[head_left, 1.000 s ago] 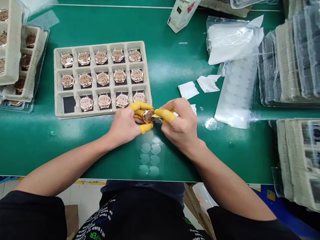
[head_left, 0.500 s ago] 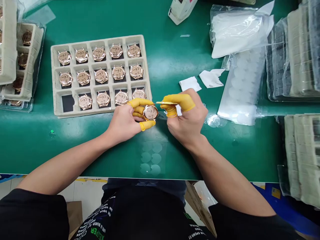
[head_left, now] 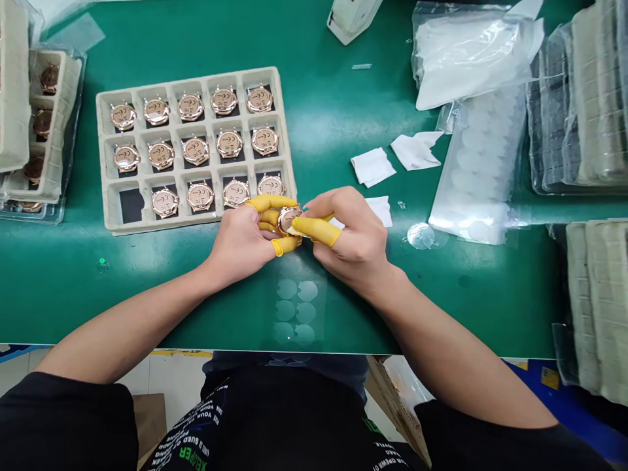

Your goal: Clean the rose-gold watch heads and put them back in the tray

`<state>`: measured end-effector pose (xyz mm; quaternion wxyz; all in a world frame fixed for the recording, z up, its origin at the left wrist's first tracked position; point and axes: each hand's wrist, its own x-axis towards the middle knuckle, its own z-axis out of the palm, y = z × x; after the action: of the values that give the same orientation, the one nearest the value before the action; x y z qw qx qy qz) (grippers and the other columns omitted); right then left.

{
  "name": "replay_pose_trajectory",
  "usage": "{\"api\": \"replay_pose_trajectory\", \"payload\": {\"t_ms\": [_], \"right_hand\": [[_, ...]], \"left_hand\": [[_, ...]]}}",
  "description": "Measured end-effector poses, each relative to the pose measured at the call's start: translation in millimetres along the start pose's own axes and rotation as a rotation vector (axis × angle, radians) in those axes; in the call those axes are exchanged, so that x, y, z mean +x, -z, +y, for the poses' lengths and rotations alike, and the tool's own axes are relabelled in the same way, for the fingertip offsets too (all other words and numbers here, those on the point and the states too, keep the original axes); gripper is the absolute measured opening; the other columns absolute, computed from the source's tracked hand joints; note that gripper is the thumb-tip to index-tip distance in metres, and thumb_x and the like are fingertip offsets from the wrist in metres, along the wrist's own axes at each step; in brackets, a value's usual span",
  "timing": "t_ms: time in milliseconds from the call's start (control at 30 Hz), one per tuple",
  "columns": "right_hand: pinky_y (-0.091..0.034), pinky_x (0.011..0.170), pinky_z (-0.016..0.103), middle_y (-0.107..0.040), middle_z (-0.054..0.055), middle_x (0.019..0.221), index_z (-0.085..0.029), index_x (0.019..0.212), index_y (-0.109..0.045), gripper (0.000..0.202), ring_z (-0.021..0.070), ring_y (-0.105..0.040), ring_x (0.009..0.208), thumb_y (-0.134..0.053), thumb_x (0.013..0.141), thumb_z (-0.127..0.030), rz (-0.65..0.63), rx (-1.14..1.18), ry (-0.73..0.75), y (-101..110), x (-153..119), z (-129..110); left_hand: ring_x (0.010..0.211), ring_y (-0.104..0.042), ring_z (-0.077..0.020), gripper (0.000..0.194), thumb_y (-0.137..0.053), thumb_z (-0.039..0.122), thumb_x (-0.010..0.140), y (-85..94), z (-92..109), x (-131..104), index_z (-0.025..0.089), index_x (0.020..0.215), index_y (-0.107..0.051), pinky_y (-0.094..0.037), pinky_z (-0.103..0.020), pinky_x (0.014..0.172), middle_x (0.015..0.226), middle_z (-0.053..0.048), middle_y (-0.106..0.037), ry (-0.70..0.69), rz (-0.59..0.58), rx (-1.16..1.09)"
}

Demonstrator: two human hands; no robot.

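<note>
My left hand (head_left: pixel 248 234), with yellow finger cots, is closed round the rim of a rose-gold watch case (head_left: pixel 286 220) whose back faces up. Closed fingers of my right hand (head_left: pixel 350 232), also in yellow cots, press down over the watch case. They pinch a thin, pale flat strip (head_left: pixel 293 231), mostly hidden under the fingertip. Just behind my left hand lies a pale moulded tray (head_left: pixel 196 173) of similar watch cases on black pads. Its near left compartment holds only a black pad (head_left: pixel 131 205).
Near the table's front edge lies a clear sheet of round films (head_left: pixel 296 311). White cloth pieces (head_left: pixel 373 167) and a long sheet of round films (head_left: pixel 478 170) are to the right. Stacked trays stand at the left (head_left: pixel 52 157) and right (head_left: pixel 596 301).
My right hand has moved left and brought its fingertips down onto the watch case. The pale strip, visible above before, is now largely covered. My left hand keeps its grip.
</note>
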<state>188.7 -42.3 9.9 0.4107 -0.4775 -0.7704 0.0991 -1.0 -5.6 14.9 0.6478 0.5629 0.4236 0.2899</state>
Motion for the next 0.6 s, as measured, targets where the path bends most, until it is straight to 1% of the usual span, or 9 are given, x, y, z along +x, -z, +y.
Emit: {"api": "replay_pose_trajectory", "payload": {"t_ms": [67,200,300,400,500,533,600], "right_hand": [[-0.055,0.075,0.043,-0.064,0.003,0.088,-0.027,0.086,-0.064,0.019,0.0207,-0.061,0.085,-0.054,0.088,-0.011,0.021,0.012,-0.017,-0.7,-1.0,-3.0],[-0.051,0.07,0.042,-0.061,0.004,0.085,-0.025,0.077,-0.056,0.02,0.0204,-0.058,0.081,-0.055,0.088,-0.008,0.127,-0.012,-0.018,-9.8,1.7,-7.5],[-0.05,0.067,0.042,-0.059,0.004,0.081,-0.025,0.079,-0.058,0.019,0.0204,-0.056,0.077,-0.055,0.09,-0.01,0.168,-0.113,-0.042,-13.3,4.0,-6.4],[-0.052,0.065,0.04,-0.061,0.004,0.084,-0.027,0.09,-0.064,0.018,0.0194,-0.06,0.076,-0.054,0.091,-0.013,0.171,-0.17,-0.061,-5.2,1.1,-2.2],[-0.056,0.069,0.039,-0.062,0.004,0.093,-0.028,0.099,-0.066,0.021,0.0194,-0.064,0.082,-0.055,0.09,-0.013,0.177,-0.094,-0.037,5.6,-5.7,0.8],[-0.056,0.071,0.04,-0.062,0.004,0.093,-0.028,0.099,-0.065,0.021,0.0195,-0.065,0.085,-0.055,0.09,-0.012,0.164,-0.061,-0.023,6.9,-7.4,0.8],[-0.055,0.071,0.04,-0.061,0.003,0.091,-0.027,0.092,-0.063,0.02,0.0192,-0.063,0.085,-0.055,0.089,-0.01,0.112,-0.029,0.007,4.4,-8.1,-0.7]], "left_hand": [[0.082,-0.078,-0.0149,0.055,-0.086,0.013,0.064,-0.1,0.5,-0.4,0.018,0.118,-0.073,-0.065,-0.022,0.073,0.095,-0.003,-0.08,-0.003,-0.005,0.002],[0.08,-0.078,-0.0143,0.054,-0.084,0.01,0.065,-0.1,1.2,-1.4,0.018,0.117,-0.073,-0.065,-0.021,0.073,0.094,-0.002,-0.08,0.002,-0.013,0.025],[0.082,-0.078,-0.0148,0.053,-0.084,0.011,0.066,0.1,1.5,-1.7,0.018,0.117,-0.073,-0.065,-0.022,0.074,0.095,-0.002,-0.08,-0.007,-0.025,0.042],[0.082,-0.078,-0.0149,0.053,-0.086,0.015,0.067,0.6,2.2,-1.5,0.019,0.119,-0.072,-0.066,-0.023,0.075,0.096,-0.003,-0.08,-0.012,-0.011,0.036],[0.081,-0.078,-0.015,0.054,-0.087,0.017,0.067,1.1,2.7,-1.0,0.018,0.119,-0.072,-0.065,-0.023,0.073,0.096,-0.004,-0.08,-0.003,0.006,0.029],[0.081,-0.078,-0.0152,0.054,-0.088,0.017,0.067,1.2,2.5,-0.9,0.018,0.119,-0.072,-0.065,-0.023,0.073,0.096,-0.004,-0.08,-0.002,0.004,0.028],[0.082,-0.078,-0.0153,0.054,-0.087,0.015,0.065,1.3,1.3,-1.0,0.018,0.118,-0.073,-0.065,-0.023,0.073,0.096,-0.004,-0.08,-0.008,-0.014,0.034]]}}
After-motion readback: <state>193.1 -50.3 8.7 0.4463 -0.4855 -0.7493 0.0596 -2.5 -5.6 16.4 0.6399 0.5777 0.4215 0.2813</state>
